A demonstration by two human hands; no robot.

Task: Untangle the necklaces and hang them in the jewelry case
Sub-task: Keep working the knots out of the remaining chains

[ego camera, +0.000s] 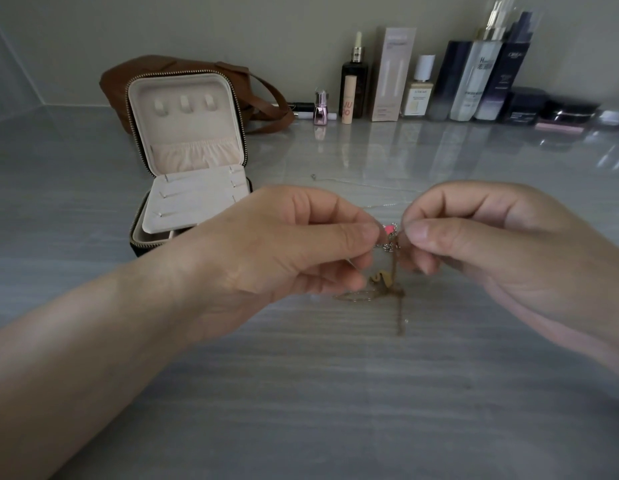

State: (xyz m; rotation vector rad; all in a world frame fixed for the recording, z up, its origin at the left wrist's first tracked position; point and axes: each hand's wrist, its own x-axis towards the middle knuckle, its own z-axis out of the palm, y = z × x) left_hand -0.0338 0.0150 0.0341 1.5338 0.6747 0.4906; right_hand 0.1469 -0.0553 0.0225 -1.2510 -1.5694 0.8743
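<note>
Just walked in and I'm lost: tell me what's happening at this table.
A person is picking apart a tangle of necklaces, pinching it with the left hand and right hand over the grey table; a gold chain trails down from the knot. The jewelry case stands open to the left, its three lid hooks bare, so nothing is hung yet. Another thin silver chain lies on the table behind the hands.

necklaces [384,278] blurred, partly hidden behind fingers [335,237]

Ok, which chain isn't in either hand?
The thin silver chain lying on the table just beyond the hands. The gold chain and the pink-beaded chain are pinched between the left hand and right hand.
</note>
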